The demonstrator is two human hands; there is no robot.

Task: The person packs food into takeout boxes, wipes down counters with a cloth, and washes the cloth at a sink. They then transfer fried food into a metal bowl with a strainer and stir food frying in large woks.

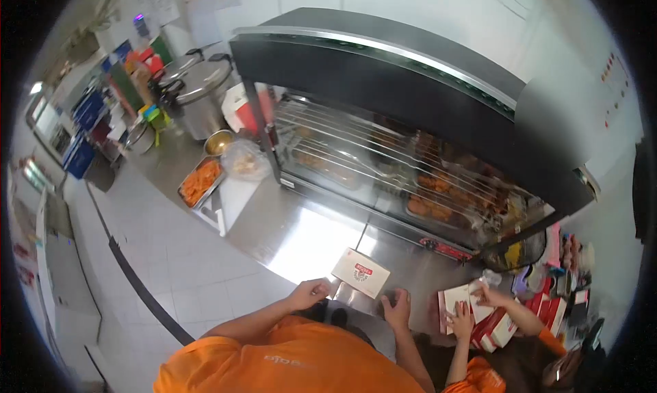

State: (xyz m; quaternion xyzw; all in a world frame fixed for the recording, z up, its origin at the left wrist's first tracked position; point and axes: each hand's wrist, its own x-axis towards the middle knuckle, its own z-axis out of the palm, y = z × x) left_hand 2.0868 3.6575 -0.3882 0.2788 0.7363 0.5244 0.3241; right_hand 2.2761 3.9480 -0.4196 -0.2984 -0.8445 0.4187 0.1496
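Observation:
On the steel counter in front of me lies a closed white carton box (361, 273) with a red and black printed logo. To its left, my left hand (309, 294) hangs at the counter's edge, its fingers loosely curled around nothing that I can see. My right hand (397, 307) is just beyond the box's right corner, thumb and fingers apart, and it looks empty.
A glass warming cabinet (383, 153) with fried food stands behind the counter. To the left are a tray of orange food (201, 182), a knife (219, 216), a plastic bag (245, 160) and a pressure cooker (198, 95). A co-worker's hands (460, 319) rest on boxes at right.

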